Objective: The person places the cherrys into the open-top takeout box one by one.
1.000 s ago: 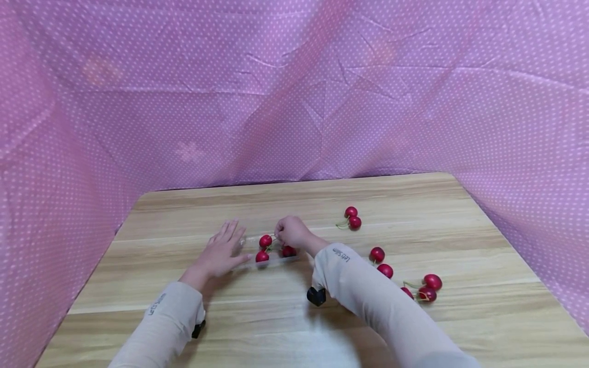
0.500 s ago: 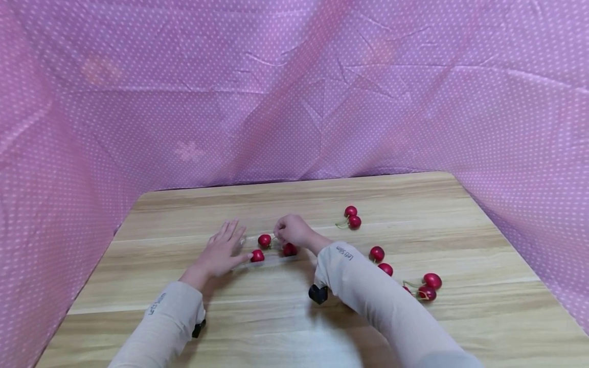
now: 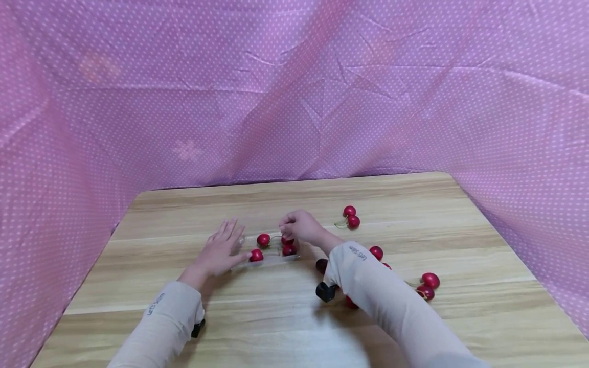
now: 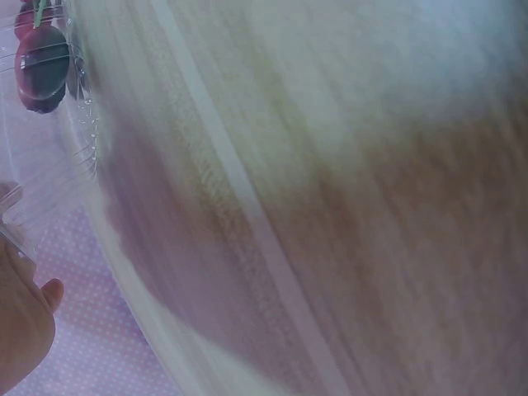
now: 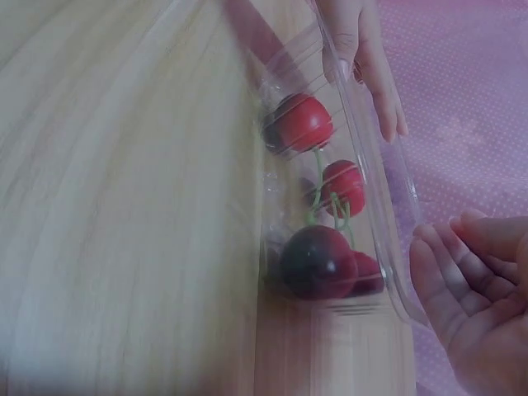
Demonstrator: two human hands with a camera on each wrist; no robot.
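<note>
Four cherries (image 5: pixel 342 188) sit inside the clear box (image 5: pixel 360 132) on the counter (image 3: pixel 257 312)! Left hand (image 3: pixel 217 255) splayed wide at its left end, right hand (image 3: pixel 301 227) by the rim, grip loosely curled; loose cherries (image 3: pixel 430 280) lie off right.

"Let's Slim" (image 3: pixel 359 251) on both pale sleeves (image 3: pixel 391 297)

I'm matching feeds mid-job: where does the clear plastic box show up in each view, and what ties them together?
Head: the clear plastic box lies below and slightly left of centre, with the left hand at its left end.
Left wrist: upper left, cut off by the picture's edge.
Right wrist: right of centre, reaching the top edge.
Shared landmark: red cherries inside it.
</note>
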